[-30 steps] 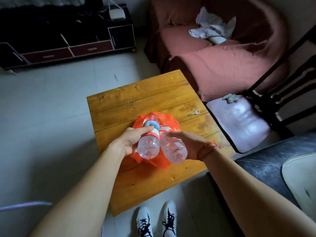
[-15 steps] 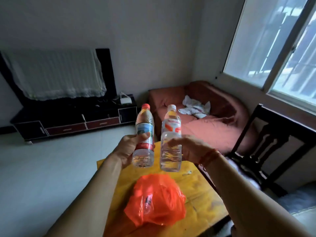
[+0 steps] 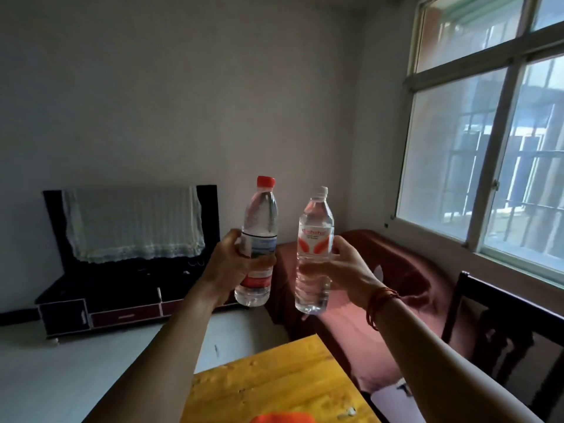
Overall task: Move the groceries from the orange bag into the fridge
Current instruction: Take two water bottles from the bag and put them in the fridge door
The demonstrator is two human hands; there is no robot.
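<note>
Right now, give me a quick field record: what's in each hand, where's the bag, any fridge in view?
left hand: holds clear plastic water bottle with red cap, upright
right hand: holds clear plastic water bottle with white cap, upright
bottles: side by side, not touching, held up in the air
orange plastic bag: on yellow wooden table, only its top edge in frame
fridge: not in view

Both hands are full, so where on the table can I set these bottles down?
The bare wood between the bag and the table's far edge is free. Near the key, right of the bag, is tighter.
</note>
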